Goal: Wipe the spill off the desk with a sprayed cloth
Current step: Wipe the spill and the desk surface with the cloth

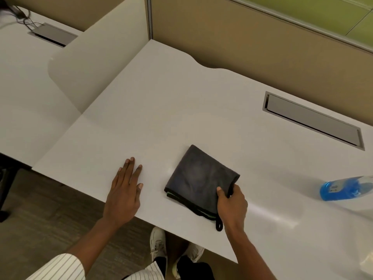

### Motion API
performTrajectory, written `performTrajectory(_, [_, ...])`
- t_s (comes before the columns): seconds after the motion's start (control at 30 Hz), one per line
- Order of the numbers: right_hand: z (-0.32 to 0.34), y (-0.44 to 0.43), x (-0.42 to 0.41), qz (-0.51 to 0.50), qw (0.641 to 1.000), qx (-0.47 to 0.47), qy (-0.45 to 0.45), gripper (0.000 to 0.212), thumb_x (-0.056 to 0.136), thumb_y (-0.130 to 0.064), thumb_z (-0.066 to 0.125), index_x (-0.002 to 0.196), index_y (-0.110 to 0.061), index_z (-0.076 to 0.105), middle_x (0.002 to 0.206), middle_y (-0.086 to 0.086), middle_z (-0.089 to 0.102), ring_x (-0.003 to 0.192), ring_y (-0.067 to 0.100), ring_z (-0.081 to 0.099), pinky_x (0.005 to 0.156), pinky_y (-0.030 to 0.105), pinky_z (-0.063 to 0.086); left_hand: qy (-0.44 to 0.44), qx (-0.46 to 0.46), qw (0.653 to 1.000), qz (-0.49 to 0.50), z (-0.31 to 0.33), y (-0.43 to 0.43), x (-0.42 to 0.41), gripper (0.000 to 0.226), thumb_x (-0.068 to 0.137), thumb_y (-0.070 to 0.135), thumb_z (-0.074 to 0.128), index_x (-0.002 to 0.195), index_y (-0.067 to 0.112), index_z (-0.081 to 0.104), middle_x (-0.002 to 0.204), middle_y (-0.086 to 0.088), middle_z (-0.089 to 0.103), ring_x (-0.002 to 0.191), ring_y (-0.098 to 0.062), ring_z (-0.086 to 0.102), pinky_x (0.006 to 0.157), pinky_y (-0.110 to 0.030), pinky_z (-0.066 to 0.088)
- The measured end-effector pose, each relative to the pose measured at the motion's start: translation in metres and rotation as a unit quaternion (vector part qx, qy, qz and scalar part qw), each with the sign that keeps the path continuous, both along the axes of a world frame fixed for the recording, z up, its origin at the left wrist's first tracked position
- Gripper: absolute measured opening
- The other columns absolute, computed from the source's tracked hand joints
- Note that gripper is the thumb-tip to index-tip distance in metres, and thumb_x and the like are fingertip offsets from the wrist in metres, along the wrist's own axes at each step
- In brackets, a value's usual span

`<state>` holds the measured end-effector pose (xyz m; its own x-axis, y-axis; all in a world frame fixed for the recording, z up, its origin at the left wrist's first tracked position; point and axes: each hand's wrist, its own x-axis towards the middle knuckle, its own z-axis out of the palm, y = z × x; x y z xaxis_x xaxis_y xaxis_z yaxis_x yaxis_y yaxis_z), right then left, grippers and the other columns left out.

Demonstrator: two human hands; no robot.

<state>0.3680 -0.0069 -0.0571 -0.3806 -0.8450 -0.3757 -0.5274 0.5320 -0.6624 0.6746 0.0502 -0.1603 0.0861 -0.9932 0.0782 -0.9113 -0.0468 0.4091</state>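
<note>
A folded dark grey cloth with a green-edged hem and a small hanging loop lies flat on the white desk near its front edge. My right hand pinches the cloth's near right corner, thumb on top. My left hand rests flat on the desk to the left of the cloth, fingers spread, holding nothing. A clear bottle of blue liquid lies at the right edge of the view, blurred. A faint wet sheen shows on the desk to the right of the cloth.
A grey cable hatch is set into the desk at the back right. Tan partition walls close the back. A rounded white divider separates a neighbouring desk on the left, with cables and another hatch. My shoes show below the desk edge.
</note>
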Motion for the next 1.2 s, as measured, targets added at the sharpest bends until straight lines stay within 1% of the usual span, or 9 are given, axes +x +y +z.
performTrajectory(0.13, [-0.006, 0.010, 0.001, 0.081, 0.973, -0.083, 0.201, 0.088, 0.091, -0.035, 0.075, 0.160, -0.012, 0.026, 0.160, 0.016, 0.033, 0.143, 0.036, 0.039, 0.114, 0.057, 0.043, 0.002, 0.002, 1.000, 0.002, 0.000, 0.000, 0.000, 0.060, 0.112, 0.035, 0.030, 0.168, 0.014, 0.024, 0.179, -0.010, 0.011, 0.166, -0.027, 0.011, 0.132, -0.053, 0.022])
performTrajectory(0.27, [-0.023, 0.028, 0.024, 0.275, 0.927, -0.102, 0.235, 0.090, 0.089, -0.066, 0.062, 0.163, -0.029, 0.026, 0.172, 0.011, 0.016, 0.158, 0.035, 0.016, 0.125, 0.056, 0.027, -0.001, -0.001, 1.000, 0.004, 0.001, 0.000, -0.001, 0.060, 0.111, 0.033, 0.035, 0.168, 0.014, 0.025, 0.179, -0.010, 0.012, 0.166, -0.026, 0.011, 0.132, -0.052, 0.023])
performTrajectory(0.33, [-0.034, 0.031, 0.035, 0.302, 0.919, -0.074, 0.241, 0.097, 0.086, -0.083, 0.047, 0.165, -0.039, 0.011, 0.174, 0.012, 0.004, 0.161, 0.035, 0.001, 0.128, 0.059, 0.013, -0.003, -0.002, 1.000, 0.003, 0.001, 0.000, -0.001, 0.060, 0.111, 0.032, 0.036, 0.168, 0.014, 0.025, 0.179, -0.009, 0.011, 0.166, -0.025, 0.011, 0.132, -0.051, 0.023])
performTrajectory(0.43, [-0.045, 0.016, 0.048, 0.296, 0.923, -0.047, 0.243, 0.095, 0.085, -0.088, 0.040, 0.162, -0.050, -0.001, 0.174, 0.016, -0.006, 0.160, 0.038, -0.012, 0.126, 0.068, 0.005, -0.007, -0.004, 1.000, 0.009, 0.002, 0.000, -0.002, 0.060, 0.111, 0.033, 0.036, 0.168, 0.014, 0.025, 0.179, -0.009, 0.011, 0.166, -0.024, 0.010, 0.132, -0.049, 0.022])
performTrajectory(0.63, [-0.055, -0.039, 0.069, 0.332, 0.900, -0.063, 0.277, 0.086, 0.086, -0.091, 0.034, 0.161, -0.053, 0.011, 0.173, 0.018, -0.006, 0.158, 0.044, -0.015, 0.122, 0.074, 0.000, -0.008, -0.009, 1.000, 0.011, 0.006, 0.000, -0.004, 0.060, 0.112, 0.032, 0.035, 0.167, 0.012, 0.026, 0.179, -0.010, 0.011, 0.166, -0.025, 0.010, 0.132, -0.049, 0.022])
performTrajectory(0.8, [-0.050, -0.064, 0.097, 0.465, 0.834, -0.069, 0.288, 0.086, 0.088, -0.091, 0.028, 0.160, -0.053, 0.000, 0.173, 0.017, -0.015, 0.157, 0.046, -0.019, 0.120, 0.076, 0.000, -0.009, -0.004, 1.000, 0.012, 0.010, 0.000, -0.001, 0.060, 0.111, 0.033, 0.038, 0.166, 0.012, 0.031, 0.179, -0.009, 0.011, 0.166, -0.026, 0.009, 0.128, -0.050, 0.032])
performTrajectory(0.93, [-0.041, -0.024, 0.100, 0.513, 0.808, -0.071, 0.282, 0.083, 0.090, -0.089, 0.026, 0.159, -0.055, -0.006, 0.172, 0.017, -0.018, 0.155, 0.048, -0.022, 0.120, 0.076, 0.000, 0.010, -0.001, 0.998, 0.060, 0.015, 0.001, 0.001, 0.060, 0.106, 0.037, 0.048, 0.158, 0.006, 0.044, 0.178, -0.013, 0.015, 0.166, -0.030, 0.008, 0.119, -0.047, 0.043])
performTrajectory(1.1, [-0.047, 0.035, 0.090, 0.523, 0.793, -0.090, 0.300, 0.082, 0.091, -0.088, 0.031, 0.161, -0.050, 0.012, 0.172, 0.022, 0.008, 0.156, 0.052, 0.006, 0.114, 0.074, 0.012, 0.008, -0.001, 0.988, 0.155, 0.015, 0.002, 0.014, 0.053, 0.108, 0.035, 0.038, 0.148, 0.005, 0.053, 0.173, -0.017, 0.028, 0.164, -0.033, 0.017, 0.120, -0.059, 0.038])
performTrajectory(1.2, [-0.051, 0.030, 0.101, 0.519, 0.798, -0.096, 0.290, 0.079, 0.093, -0.085, 0.032, 0.161, -0.050, 0.013, 0.172, 0.023, 0.007, 0.156, 0.053, 0.005, 0.114, 0.078, 0.018, 0.021, -0.002, 0.983, 0.181, 0.012, 0.002, 0.013, 0.054, 0.108, 0.036, 0.035, 0.150, 0.006, 0.051, 0.173, -0.015, 0.029, 0.163, -0.033, 0.022, 0.121, -0.056, 0.034])
